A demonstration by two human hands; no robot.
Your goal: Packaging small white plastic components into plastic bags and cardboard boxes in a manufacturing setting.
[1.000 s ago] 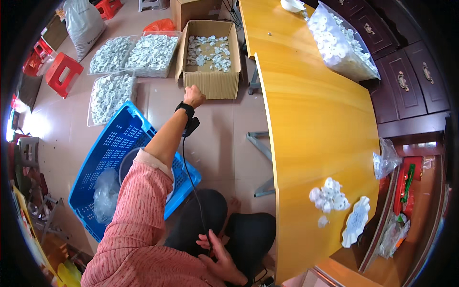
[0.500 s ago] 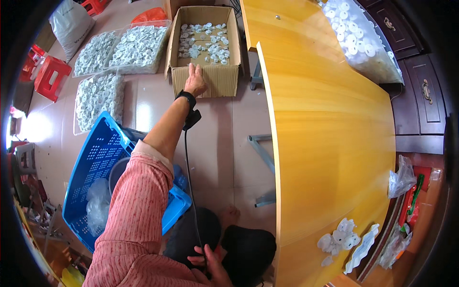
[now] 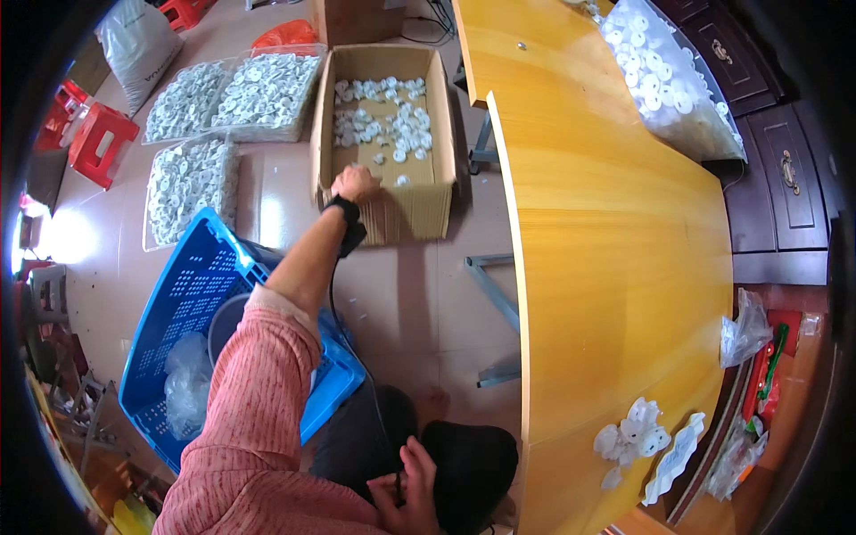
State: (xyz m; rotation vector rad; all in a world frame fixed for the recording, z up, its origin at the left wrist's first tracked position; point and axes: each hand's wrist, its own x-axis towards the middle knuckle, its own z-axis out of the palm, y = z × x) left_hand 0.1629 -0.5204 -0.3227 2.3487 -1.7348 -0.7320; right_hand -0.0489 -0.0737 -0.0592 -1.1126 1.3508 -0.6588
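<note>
Home-type wkshop: dk cabinets (image 3: 769,209), tubs (image 3: 267,134) w/ wht pcs (image 3: 266,89).

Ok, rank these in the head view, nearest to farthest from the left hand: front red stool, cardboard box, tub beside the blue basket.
1. Cardboard box: right at the left hand.
2. Tub: left of the hand.
3. Red stool: farther left, past the tub.

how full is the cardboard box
Partly full, and open on top: white pieces lie scattered inside the box, with bare floor showing between them and toward the near wall.
</note>
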